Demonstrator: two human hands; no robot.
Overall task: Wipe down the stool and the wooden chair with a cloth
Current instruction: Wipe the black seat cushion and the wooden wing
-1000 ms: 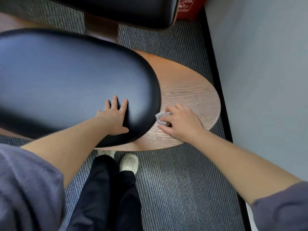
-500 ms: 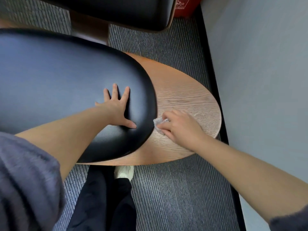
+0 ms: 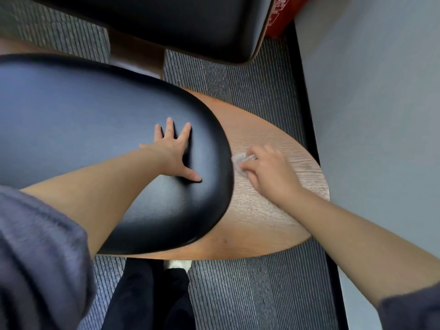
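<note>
The left hand [image 3: 175, 151] lies flat, fingers spread, on the cushion [image 3: 95, 139]. At its three o'clock the right hand [image 3: 269, 172] clutches the cloth [image 3: 238, 160] (blurred), and so small a wad may miss strips of wood [image 3: 266, 225].

- Fleecy grey-purple top: left sleeve [image 3: 35, 246] and right sleeve [image 3: 412, 308] end above bare forearms.
- Black trousers [image 3: 147, 296].
- One pale shoe [image 3: 177, 263].
- Left hand [image 3: 172, 148] and right hand [image 3: 269, 170] are bare.
</note>
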